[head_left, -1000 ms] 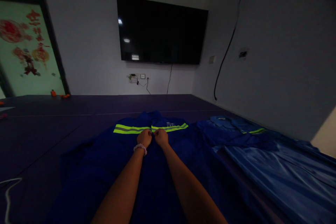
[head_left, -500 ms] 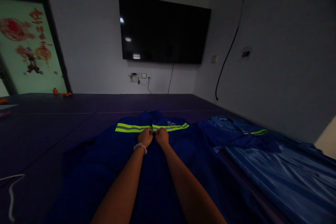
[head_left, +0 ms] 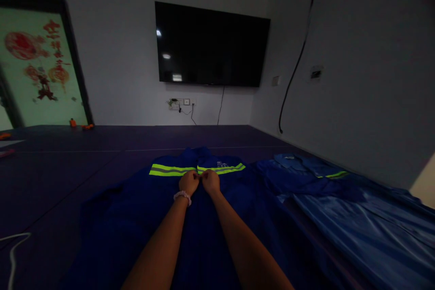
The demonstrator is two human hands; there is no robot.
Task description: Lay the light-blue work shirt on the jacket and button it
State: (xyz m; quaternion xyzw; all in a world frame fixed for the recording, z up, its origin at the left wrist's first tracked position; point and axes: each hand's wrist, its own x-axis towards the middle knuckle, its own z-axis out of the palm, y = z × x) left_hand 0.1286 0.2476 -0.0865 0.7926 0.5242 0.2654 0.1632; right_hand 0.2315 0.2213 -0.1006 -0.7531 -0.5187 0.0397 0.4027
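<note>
A dark blue work jacket (head_left: 136,217) with a yellow-green reflective stripe (head_left: 166,170) lies spread flat on the dark floor mat in front of me. Both my arms reach out over it. My left hand (head_left: 189,182), with a pale beaded bracelet on the wrist, and my right hand (head_left: 211,181) sit side by side at the jacket's centre front, just below the stripe. Each hand's fingers are curled and pinched on the jacket's front edge. What sits between the fingertips is too small to see.
A second, lighter blue jacket (head_left: 340,208) lies to the right along the wall. A black TV (head_left: 210,45) hangs on the far wall above a socket with cables. A white cord (head_left: 13,247) lies at the lower left. Small orange items (head_left: 79,124) sit by the far-left door.
My hands have stayed pinched together at the jacket's front. The view has tipped slightly, so everything sits a little lower in the picture.
</note>
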